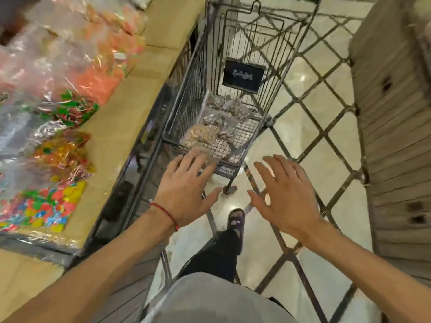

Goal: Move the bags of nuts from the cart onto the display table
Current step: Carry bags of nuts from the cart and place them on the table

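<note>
While both hands hover empty, the scene reads as follows:

Hands: two, both bare, palms down, fingers spread apart, holding nothing.
Left hand (186, 187): over the near end of the cart, fingertips above its near rim; whether they touch the wire cannot be told. A red string bracelet (164, 212) circles the wrist.
Right hand (285, 194): to the right of the cart's near end, over the floor, apart from the cart.
Cart (184, 94): one wire shopping cart, long axis running from near to far, standing just right of the display table. A dark sign (243, 76) hangs on its far end wall.
Bags of nuts (219, 122): in the cart's basket, on its floor; about three clear bags show, though blur makes the count unsure. They lie flat in a row along the cart's long axis, one pale tan bag (198, 136) nearest, greyer ones farther.
Display table (130, 94): one, on the left, with a tan top, its long edge parallel to the cart.
Candy bags (42, 201): several clear bags of bright sweets lying on the table's left part; blurred, not countable.
Floor (326, 103): pale tiles with a dark diamond grid.
Foot (236, 220): one, in a dark sandal, below the hands.
</note>
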The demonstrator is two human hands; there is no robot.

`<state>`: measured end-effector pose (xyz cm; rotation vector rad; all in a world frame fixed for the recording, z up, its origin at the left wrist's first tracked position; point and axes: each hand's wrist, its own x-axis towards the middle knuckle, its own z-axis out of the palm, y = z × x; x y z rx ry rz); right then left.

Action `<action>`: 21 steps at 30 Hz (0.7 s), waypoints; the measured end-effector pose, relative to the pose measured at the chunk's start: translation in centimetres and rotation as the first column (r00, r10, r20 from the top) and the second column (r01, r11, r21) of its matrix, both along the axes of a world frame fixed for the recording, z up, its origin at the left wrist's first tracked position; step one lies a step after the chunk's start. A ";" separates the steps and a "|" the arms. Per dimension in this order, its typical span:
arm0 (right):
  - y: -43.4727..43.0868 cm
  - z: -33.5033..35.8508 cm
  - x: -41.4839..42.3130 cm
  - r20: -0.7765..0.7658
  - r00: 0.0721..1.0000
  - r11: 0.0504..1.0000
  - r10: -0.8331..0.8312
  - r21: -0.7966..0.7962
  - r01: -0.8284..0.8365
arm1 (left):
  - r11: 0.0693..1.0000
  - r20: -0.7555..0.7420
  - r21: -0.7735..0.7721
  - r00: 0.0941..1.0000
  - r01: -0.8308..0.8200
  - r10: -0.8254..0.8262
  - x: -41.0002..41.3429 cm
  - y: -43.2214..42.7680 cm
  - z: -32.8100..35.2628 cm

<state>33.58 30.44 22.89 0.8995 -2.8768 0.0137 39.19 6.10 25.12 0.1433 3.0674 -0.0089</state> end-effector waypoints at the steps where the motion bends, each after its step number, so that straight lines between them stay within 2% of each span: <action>1: 0.6 0.0 -1.7 -0.009 1.000 1.000 -0.011 -0.009 0.011 | 1.000 0.004 -0.006 1.000 0.007 -0.007 -2.0 0.5 -0.2; 9: 5.3 0.5 -15.5 -0.014 1.000 1.000 -0.021 0.006 0.021 | 1.000 0.013 0.003 1.000 -0.004 0.004 -17.8 4.7 -0.6; 14: 7.2 -0.2 -22.6 0.038 0.999 1.000 -0.002 0.002 0.002 | 0.999 0.065 0.007 0.997 -0.043 0.043 -24.0 7.5 -0.8; 17: 8.2 -0.7 -27.1 0.093 0.994 0.998 0.066 -0.012 -0.065 | 0.997 0.124 -0.011 0.989 -0.077 0.077 -27.2 8.9 -1.2; 21: 9.7 -2.1 -33.6 0.135 0.974 0.984 0.180 -0.015 -0.180 | 0.974 0.142 -0.040 0.964 -0.222 0.225 -31.0 11.5 -2.1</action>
